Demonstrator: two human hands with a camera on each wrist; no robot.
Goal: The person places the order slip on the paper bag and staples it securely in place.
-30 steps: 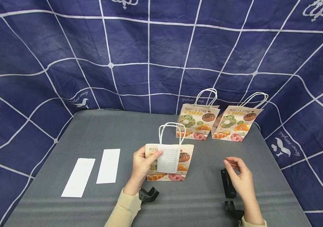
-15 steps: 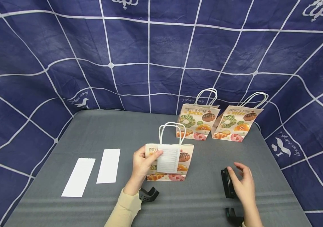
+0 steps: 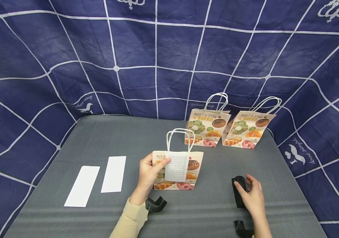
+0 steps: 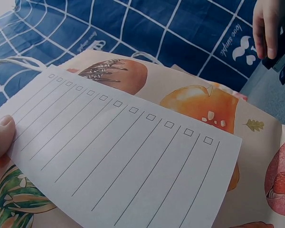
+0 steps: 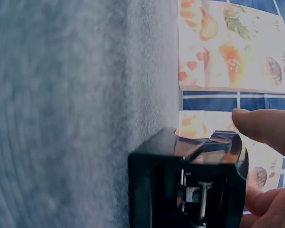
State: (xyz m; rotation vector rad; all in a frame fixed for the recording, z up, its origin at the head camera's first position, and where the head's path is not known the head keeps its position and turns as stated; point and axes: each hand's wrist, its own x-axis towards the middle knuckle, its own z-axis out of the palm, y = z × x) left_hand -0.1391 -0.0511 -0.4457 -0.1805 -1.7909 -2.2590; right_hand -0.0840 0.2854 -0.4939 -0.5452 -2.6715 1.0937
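A lined slip of paper with checkboxes (image 4: 123, 137) lies flat against the printed front of a paper bag (image 3: 198, 175). My left hand (image 3: 149, 170) grips the bag's upper left edge, thumb over the slip and fingers hidden behind. The bag stands upright with white twisted handles. A black stapler (image 3: 238, 195) is on the table at the right, its end facing the camera in the right wrist view. My right hand (image 3: 254, 196) is beside it, thumb reaching over and loosely bent fingers at its right side. The thumb looks apart from the stapler in the right wrist view.
Two similar bread-print bags, a left one (image 3: 207, 127) and a right one (image 3: 248, 129), stand at the back right. Two white slips, one outer (image 3: 82, 186) and one inner (image 3: 113, 174), lie left on the grey table (image 3: 128, 132). A blue gridded cloth (image 3: 136, 79) hangs around it.
My right hand has lowered and closed in around the stapler, whose upper part has swung slightly right. My left hand, the bag and the slip have stayed in place.
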